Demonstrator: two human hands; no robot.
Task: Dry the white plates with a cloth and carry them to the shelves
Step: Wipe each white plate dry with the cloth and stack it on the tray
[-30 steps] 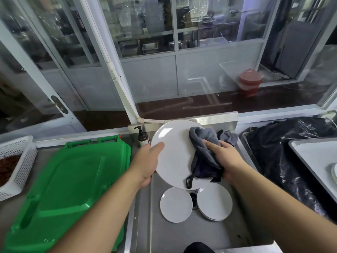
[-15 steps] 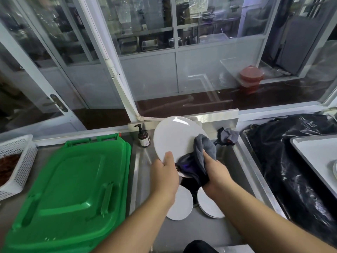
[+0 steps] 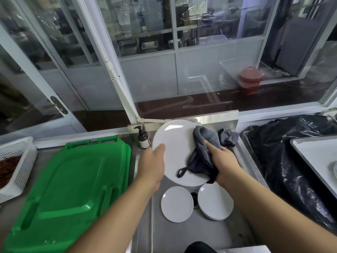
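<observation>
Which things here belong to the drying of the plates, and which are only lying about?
Belong to the job:
- held white plate, gripped by the left hand
- grey cloth, gripped by the right hand
- white plates in the sink

Only lying about:
- green lid
- soap bottle
- white basket
- black bag

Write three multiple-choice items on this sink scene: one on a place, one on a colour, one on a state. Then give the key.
1. Where is the soap bottle?
A. behind the green lid
B. at the sink's back left corner
C. in the basket

2. What colour is the cloth?
A. grey
B. yellow
C. red

3. How is the plate held?
A. flat in the sink
B. tilted up, above the sink
C. stacked on a shelf

Key: B, it stands beside the held plate's left edge; A, grey folds show above the right hand; B, the left hand holds its rim.
</observation>
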